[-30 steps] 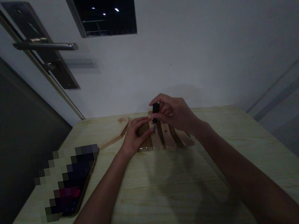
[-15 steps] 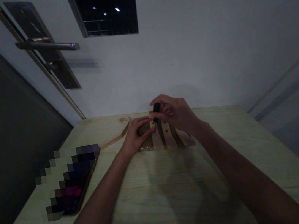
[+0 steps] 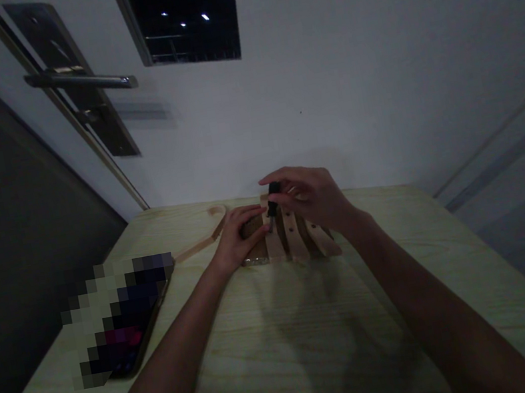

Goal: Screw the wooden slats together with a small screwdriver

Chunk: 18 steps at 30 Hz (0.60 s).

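Note:
My right hand [image 3: 310, 195] grips the black handle of a small screwdriver [image 3: 273, 198] between thumb and fingers, with the forefinger stretched over its top. The driver stands slightly tilted, its metal shaft pointing down at the leftmost pale strip. Under both hands lies a brown board [image 3: 256, 246] with several pale, curved wooden strips [image 3: 297, 242] across it; dark spots like screw heads show on them. My left hand [image 3: 237, 238] holds the board's left end, thumb and fingers reaching to the leftmost strip on either side of the shaft. The shaft's very tip is hard to make out.
Left of the board, a thin pale hooked strip [image 3: 197, 245] lies on the light wood-grain table [image 3: 251, 361]. A phone [image 3: 150, 324], partly blurred out, rests at the table's left side. Behind rises a white door [image 3: 345, 60] with a metal handle [image 3: 84, 82] and a dark window.
My right hand's fingers have shifted slightly on the screwdriver handle, the forefinger reaching a bit farther left. My left hand and the board have stayed in place; the view has moved a little.

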Each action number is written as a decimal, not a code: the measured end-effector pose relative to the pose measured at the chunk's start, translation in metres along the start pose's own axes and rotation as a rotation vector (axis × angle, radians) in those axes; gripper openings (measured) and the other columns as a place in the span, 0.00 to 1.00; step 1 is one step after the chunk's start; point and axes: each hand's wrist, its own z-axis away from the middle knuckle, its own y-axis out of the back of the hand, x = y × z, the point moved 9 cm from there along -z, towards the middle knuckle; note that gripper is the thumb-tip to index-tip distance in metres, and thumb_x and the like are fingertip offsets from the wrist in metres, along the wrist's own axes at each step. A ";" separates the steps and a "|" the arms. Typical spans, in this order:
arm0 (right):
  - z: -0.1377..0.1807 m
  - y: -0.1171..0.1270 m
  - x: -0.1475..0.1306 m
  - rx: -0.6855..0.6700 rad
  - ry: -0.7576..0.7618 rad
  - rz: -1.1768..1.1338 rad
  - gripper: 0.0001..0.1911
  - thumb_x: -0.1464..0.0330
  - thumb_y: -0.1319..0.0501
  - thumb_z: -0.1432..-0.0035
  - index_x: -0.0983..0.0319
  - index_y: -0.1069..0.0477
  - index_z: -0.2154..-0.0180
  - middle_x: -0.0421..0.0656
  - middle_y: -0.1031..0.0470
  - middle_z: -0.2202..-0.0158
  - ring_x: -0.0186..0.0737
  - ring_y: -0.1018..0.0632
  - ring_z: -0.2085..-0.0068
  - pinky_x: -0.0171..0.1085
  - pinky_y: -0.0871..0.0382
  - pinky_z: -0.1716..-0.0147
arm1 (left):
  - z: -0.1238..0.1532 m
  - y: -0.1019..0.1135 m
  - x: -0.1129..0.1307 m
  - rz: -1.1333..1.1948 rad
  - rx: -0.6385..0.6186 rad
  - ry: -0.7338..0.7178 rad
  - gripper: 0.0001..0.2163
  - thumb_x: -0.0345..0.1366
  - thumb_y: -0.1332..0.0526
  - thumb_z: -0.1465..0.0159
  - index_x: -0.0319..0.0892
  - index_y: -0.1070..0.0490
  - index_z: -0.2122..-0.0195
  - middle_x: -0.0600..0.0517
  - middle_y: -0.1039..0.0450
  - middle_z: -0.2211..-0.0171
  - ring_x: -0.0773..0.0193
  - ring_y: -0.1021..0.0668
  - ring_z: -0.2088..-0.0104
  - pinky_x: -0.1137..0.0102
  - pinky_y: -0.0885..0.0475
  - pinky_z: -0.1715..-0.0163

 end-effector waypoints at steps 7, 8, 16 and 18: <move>-0.001 0.001 -0.002 0.045 0.022 0.055 0.11 0.61 0.35 0.48 0.62 0.28 0.65 0.38 0.27 0.72 0.28 0.28 0.74 0.30 0.34 0.73 | 0.000 -0.002 -0.004 -0.028 0.001 0.016 0.16 0.44 0.37 0.41 0.48 0.28 0.53 0.50 0.26 0.53 0.57 0.27 0.51 0.57 0.35 0.49; -0.001 0.002 -0.003 0.052 0.029 0.056 0.11 0.61 0.35 0.48 0.62 0.29 0.65 0.38 0.27 0.72 0.28 0.28 0.74 0.30 0.34 0.72 | 0.001 -0.001 -0.004 -0.028 0.006 0.013 0.16 0.44 0.37 0.41 0.48 0.29 0.53 0.49 0.26 0.53 0.57 0.27 0.51 0.57 0.35 0.49; 0.000 0.001 0.001 0.060 0.024 0.047 0.13 0.59 0.37 0.46 0.62 0.29 0.65 0.39 0.27 0.71 0.29 0.28 0.74 0.31 0.34 0.73 | 0.001 -0.001 -0.002 -0.027 0.001 -0.015 0.16 0.44 0.38 0.41 0.48 0.29 0.52 0.50 0.26 0.52 0.58 0.27 0.51 0.57 0.35 0.49; 0.000 0.001 0.002 0.062 0.015 0.044 0.14 0.58 0.37 0.47 0.62 0.29 0.65 0.39 0.27 0.71 0.29 0.29 0.74 0.31 0.34 0.73 | 0.001 -0.001 -0.002 -0.019 -0.001 -0.020 0.16 0.45 0.38 0.41 0.49 0.29 0.52 0.50 0.27 0.52 0.58 0.27 0.51 0.57 0.35 0.49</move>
